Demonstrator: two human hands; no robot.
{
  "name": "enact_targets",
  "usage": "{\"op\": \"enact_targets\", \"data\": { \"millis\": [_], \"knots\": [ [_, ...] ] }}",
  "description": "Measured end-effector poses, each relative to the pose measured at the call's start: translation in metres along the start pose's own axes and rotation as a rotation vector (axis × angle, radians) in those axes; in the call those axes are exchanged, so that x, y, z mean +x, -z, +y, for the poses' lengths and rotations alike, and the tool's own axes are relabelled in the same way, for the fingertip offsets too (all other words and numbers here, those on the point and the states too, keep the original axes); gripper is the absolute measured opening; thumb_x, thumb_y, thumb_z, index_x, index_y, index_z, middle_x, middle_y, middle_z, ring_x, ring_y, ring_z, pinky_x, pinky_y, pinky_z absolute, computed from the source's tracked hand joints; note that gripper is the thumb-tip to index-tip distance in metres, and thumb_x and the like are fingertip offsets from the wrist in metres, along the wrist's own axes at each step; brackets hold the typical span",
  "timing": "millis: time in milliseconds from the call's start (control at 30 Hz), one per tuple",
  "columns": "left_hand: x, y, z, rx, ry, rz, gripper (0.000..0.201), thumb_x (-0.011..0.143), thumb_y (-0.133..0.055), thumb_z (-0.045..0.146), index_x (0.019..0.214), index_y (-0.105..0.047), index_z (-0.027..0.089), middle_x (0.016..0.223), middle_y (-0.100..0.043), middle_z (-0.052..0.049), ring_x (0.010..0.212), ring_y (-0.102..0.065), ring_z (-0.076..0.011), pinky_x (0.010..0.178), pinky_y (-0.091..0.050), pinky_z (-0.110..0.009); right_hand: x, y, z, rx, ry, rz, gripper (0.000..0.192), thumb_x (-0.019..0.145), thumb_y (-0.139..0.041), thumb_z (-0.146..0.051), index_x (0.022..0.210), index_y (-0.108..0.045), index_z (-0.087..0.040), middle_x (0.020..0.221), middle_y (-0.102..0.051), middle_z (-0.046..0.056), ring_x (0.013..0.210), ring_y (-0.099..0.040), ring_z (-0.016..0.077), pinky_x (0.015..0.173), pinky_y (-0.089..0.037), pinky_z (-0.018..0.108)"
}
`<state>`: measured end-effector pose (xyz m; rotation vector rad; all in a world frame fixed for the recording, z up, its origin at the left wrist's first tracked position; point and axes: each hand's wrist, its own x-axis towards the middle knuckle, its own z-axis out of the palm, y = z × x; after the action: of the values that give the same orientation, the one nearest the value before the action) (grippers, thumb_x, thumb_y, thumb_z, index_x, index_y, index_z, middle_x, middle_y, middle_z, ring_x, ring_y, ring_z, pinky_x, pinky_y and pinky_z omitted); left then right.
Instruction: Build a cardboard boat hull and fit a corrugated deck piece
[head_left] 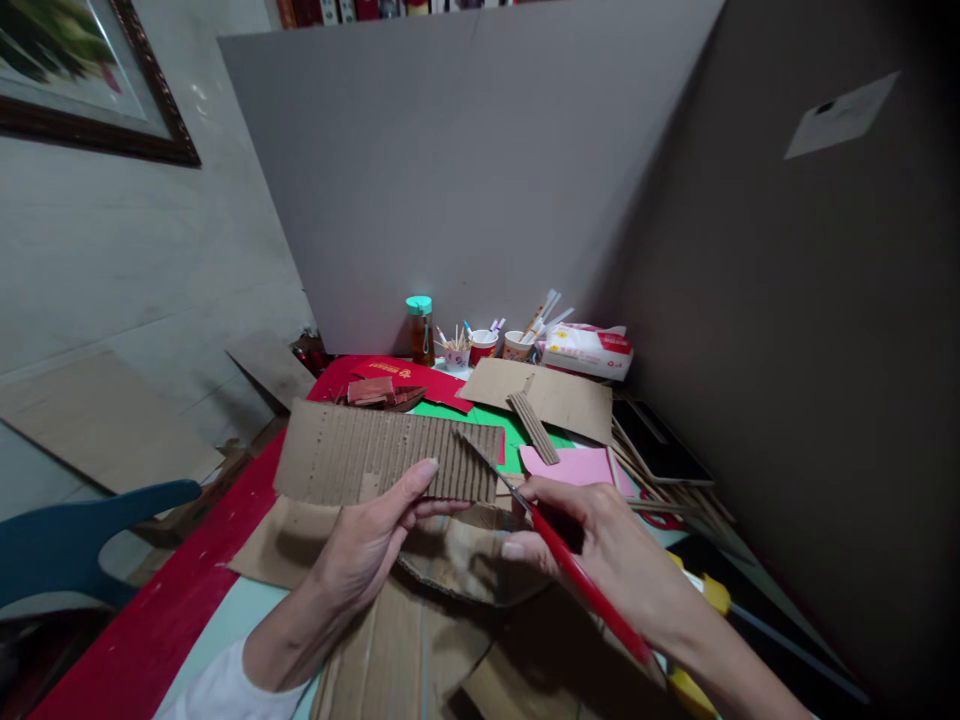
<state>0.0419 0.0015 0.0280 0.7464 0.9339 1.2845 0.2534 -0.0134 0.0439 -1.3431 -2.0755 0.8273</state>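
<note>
I'm pinching the ribbed brown corrugated strip (375, 455) in my left hand (371, 540), its long axis running left-right; my right hand (600, 540) is gripping the red-handled blade (555, 545), its tip pointing up-left at the strip.

The corrugated cardboard sheet (386, 455) is brown paper board with its liner stripped off, so the ribbed fluting shows rough and matt. The tool (577, 575) has a glossy red plastic handle and a thin, dull metal tip. Flat cardboard pieces (559, 395) lie smooth and matt, and a narrow ribbed strip (532, 427) has the same rough fluting. The pink sheet (574, 465) looks like smooth matt paper or foam. The bench (150, 630) carries a red edge with a slight sheen. The bottle (421, 330) is clear and glossy with a teal plastic cap. The tissue pack (589, 350) has shiny plastic wrap.
</note>
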Motion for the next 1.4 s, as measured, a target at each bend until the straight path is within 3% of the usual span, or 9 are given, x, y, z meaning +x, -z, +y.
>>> {"op": "enact_targets", "data": {
  "millis": [133,300,500,633,800,900,1100,1233,1400],
  "knots": [
    [-0.002,0.000,-0.001,0.016,0.070,-0.045,0.028,0.060,-0.091,0.038,0.074,-0.081,0.016,0.079,-0.079,-0.004,0.071,-0.071,-0.0180,0.074,-0.059,-0.028,0.003,0.001,-0.002,-0.013,0.003,-0.018,0.040,0.085,-0.065,-0.061,0.081,-0.061,-0.021,0.070,-0.058,-0.003,0.067,-0.047,0.0166,0.063,-0.039,0.027],
    [-0.003,0.001,-0.002,0.036,0.107,-0.103,0.034,0.062,-0.090,0.043,0.081,-0.082,0.017,0.079,-0.080,-0.004,0.075,-0.072,-0.0188,0.077,-0.059,-0.028,0.001,0.002,0.003,0.002,0.030,0.018,0.043,0.086,-0.061,-0.065,0.078,-0.063,-0.023,0.064,-0.058,-0.002,0.069,-0.050,0.0192,0.064,-0.041,0.028],
    [-0.003,0.005,-0.003,0.047,0.135,-0.132,0.031,0.066,-0.088,0.043,0.073,-0.081,0.014,0.074,-0.079,-0.005,0.070,-0.071,-0.0157,0.072,-0.057,-0.022,-0.003,0.006,0.008,-0.099,0.065,0.043,0.046,0.092,-0.055,-0.063,0.071,-0.059,-0.022,0.064,-0.057,0.000,0.066,-0.049,0.0181,0.062,-0.041,0.028],
    [-0.001,0.008,-0.004,0.027,0.143,-0.137,0.029,0.066,-0.088,0.041,0.084,-0.083,0.018,0.087,-0.082,-0.004,0.075,-0.074,-0.0171,0.080,-0.057,-0.024,-0.001,0.010,0.004,-0.101,0.068,0.000,0.045,0.089,-0.061,-0.062,0.071,-0.060,-0.021,0.064,-0.054,-0.002,0.064,-0.045,0.0156,0.060,-0.038,0.027],
    [-0.002,0.010,-0.007,0.137,0.176,-0.184,0.034,0.071,-0.083,0.047,0.079,-0.083,0.014,0.087,-0.081,-0.009,0.071,-0.076,-0.0205,0.095,-0.053,-0.031,0.002,0.012,0.000,0.004,0.070,-0.049,0.043,0.084,-0.068,-0.060,0.075,-0.061,-0.019,0.064,-0.049,-0.004,0.062,-0.038,0.0126,0.055,-0.033,0.024],
    [-0.003,0.012,-0.008,0.136,0.162,-0.188,0.033,0.074,-0.082,0.045,0.090,-0.083,0.016,0.093,-0.082,-0.009,0.080,-0.077,-0.0241,0.102,-0.050,-0.037,0.001,0.011,0.001,0.019,0.087,-0.046,0.041,0.085,-0.067,-0.060,0.077,-0.062,-0.020,0.067,-0.049,-0.004,0.064,-0.040,0.0128,0.055,-0.033,0.024],
    [-0.004,0.013,-0.006,0.069,0.168,-0.268,0.025,0.084,-0.075,0.034,0.100,-0.081,0.017,0.106,-0.080,-0.010,0.104,-0.073,-0.0266,0.098,-0.055,-0.035,-0.004,0.010,0.005,-0.060,0.082,0.018,0.047,0.088,-0.060,-0.065,0.069,-0.062,-0.022,0.063,-0.055,-0.002,0.064,-0.049,0.0167,0.061,-0.040,0.027],
    [-0.006,0.015,-0.005,0.093,0.172,-0.282,0.024,0.086,-0.072,0.033,0.100,-0.081,0.016,0.101,-0.081,-0.010,0.095,-0.076,-0.0270,0.091,-0.059,-0.035,-0.004,0.010,0.005,-0.118,0.080,-0.002,0.042,0.089,-0.061,-0.063,0.079,-0.066,-0.022,0.074,-0.063,-0.001,0.074,-0.054,0.0186,0.069,-0.042,0.028],
    [-0.007,0.014,-0.005,0.119,0.198,-0.358,0.029,0.090,-0.067,0.035,0.105,-0.080,0.014,0.098,-0.081,-0.012,0.086,-0.078,-0.0288,0.085,-0.061,-0.039,-0.002,0.012,-0.001,-0.064,0.092,-0.043,0.044,0.084,-0.067,-0.064,0.078,-0.065,-0.020,0.069,-0.057,-0.003,0.066,-0.046,0.0141,0.059,-0.035,0.025]
  ]
}}
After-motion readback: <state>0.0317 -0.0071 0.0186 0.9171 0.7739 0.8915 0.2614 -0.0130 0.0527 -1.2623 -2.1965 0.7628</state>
